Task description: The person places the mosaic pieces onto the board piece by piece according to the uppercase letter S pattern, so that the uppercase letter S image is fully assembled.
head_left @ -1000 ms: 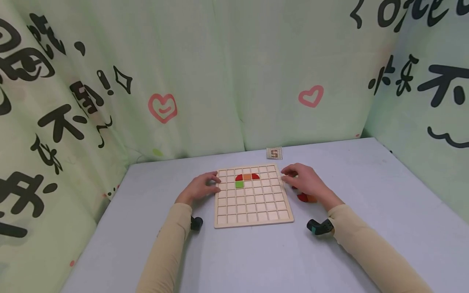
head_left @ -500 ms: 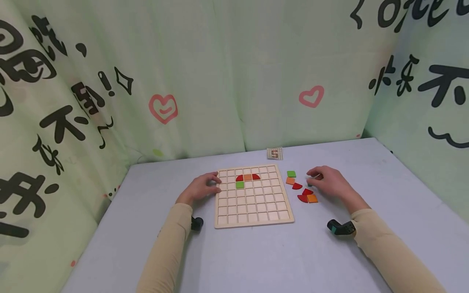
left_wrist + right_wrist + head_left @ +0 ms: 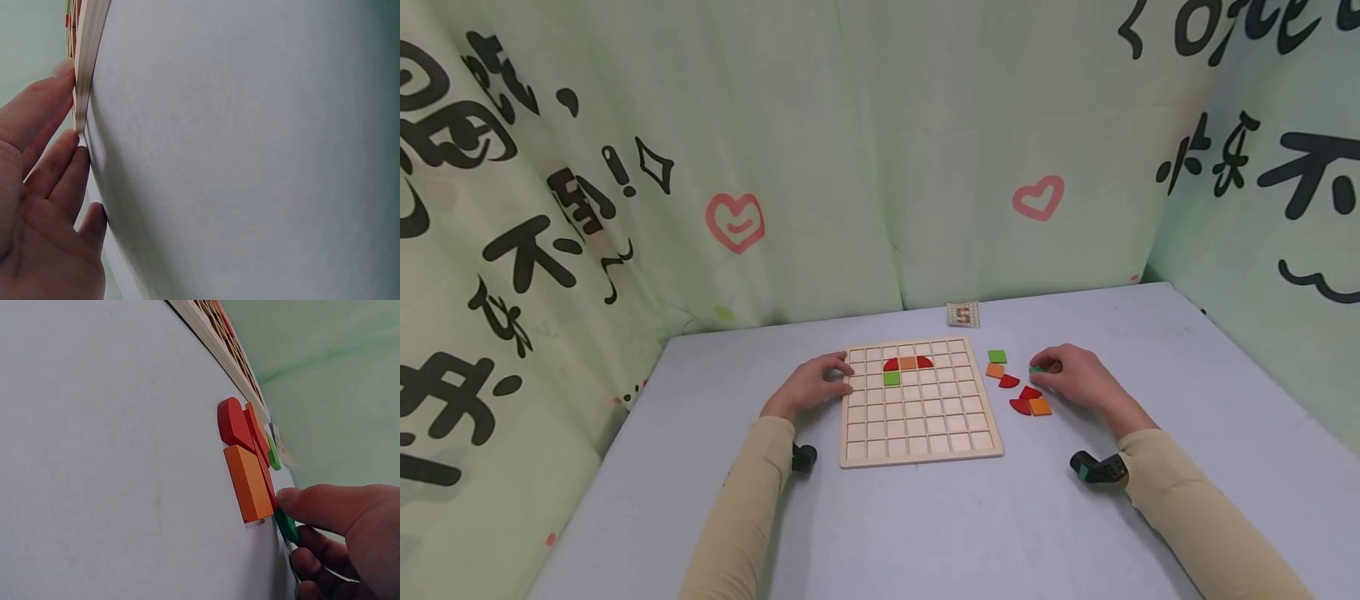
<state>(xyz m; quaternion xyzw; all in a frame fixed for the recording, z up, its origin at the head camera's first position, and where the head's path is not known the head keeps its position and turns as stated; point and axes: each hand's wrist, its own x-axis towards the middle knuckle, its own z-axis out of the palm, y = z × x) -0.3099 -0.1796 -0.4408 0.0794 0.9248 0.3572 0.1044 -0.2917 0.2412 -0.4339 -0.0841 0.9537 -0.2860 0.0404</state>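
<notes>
A wooden grid board [image 3: 917,417] lies flat on the table. Set in its upper cells are two red quarter-round blocks [image 3: 924,362], an orange square [image 3: 907,362] between them and a green square [image 3: 891,378] below the left one. My left hand [image 3: 811,385] rests against the board's left edge, its fingers fairly straight, thumb and fingertips touching the rim in the left wrist view. Right of the board, my right hand [image 3: 1071,379] pinches a dark green block [image 3: 286,526] between thumb and fingers. Beside it lie red quarter-rounds [image 3: 1020,407], orange squares [image 3: 1040,407] and a light green square [image 3: 997,357].
A small card [image 3: 962,314] printed with a grid pattern lies behind the board, near the table's far edge. The white table [image 3: 895,533] is bordered by pale green curtains [image 3: 880,167] at the back and sides.
My right hand has moved right, from the board's right edge to the loose blocks, and now pinches a dark green one. The left hand stays at the board's edge.
</notes>
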